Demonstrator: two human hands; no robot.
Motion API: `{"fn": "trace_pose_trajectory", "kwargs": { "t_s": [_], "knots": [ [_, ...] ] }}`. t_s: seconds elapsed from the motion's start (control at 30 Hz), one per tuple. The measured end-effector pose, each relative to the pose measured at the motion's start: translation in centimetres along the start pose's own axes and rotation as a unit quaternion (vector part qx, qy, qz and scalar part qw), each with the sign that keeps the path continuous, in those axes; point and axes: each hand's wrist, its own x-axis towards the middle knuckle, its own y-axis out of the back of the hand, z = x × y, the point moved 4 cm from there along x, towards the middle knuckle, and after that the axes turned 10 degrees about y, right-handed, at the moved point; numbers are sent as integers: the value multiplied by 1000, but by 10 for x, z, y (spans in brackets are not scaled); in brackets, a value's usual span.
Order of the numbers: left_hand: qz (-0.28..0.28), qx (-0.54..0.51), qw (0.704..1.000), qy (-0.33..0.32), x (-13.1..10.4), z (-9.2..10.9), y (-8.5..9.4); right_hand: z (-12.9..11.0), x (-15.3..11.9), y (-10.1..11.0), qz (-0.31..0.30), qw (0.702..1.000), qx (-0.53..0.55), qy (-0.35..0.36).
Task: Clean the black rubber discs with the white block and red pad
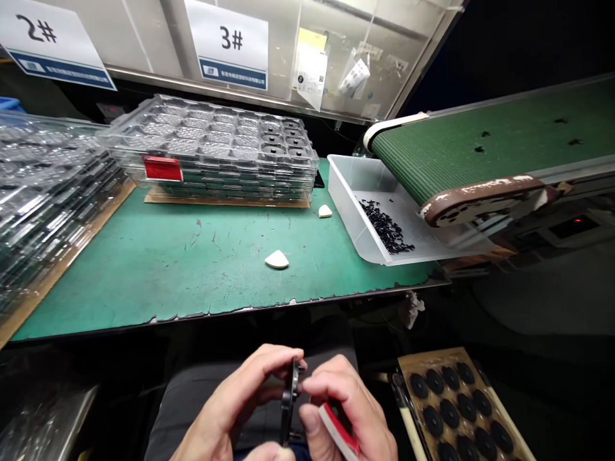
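Above my lap, my left hand [240,403] grips a black round plastic part [289,400] by its edges, so that it stands nearly edge-on to me. Small pegs stick out from its right face. My right hand [353,406] is closed beside it, fingertips at that pegged face. Between the right thumb and palm sits a flat red and white pad [337,432]. Whether the right fingertips also pinch a small piece is hidden. On the green table [192,269] lie a white wedge-shaped piece [277,259] and a smaller white piece [325,211].
Stacked clear trays [216,141] stand at the back, with more stacked trays [43,211] at left. A translucent bin [353,211] holds small black pieces [387,227] under the end of a green conveyor [480,141]. Low at right, a cardboard sheet [408,365] carries several black discs.
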Motion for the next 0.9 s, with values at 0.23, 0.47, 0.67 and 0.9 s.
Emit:
{"fn": "trace_pose_trajectory", "kwargs": {
  "t_s": [0.23,0.47,0.67,0.9],
  "knots": [
    [44,148,980,-129,3,3,-5,16,-5,7,-20,998,48,35],
    [72,196,958,-196,0,14,-9,19,1,10,-82,993,82,3],
    [65,234,951,-190,-1,19,-6,17,2,12,-90,992,83,22],
    [90,258,948,-164,0,19,-6,20,-17,9,24,998,50,27]
  ]
}}
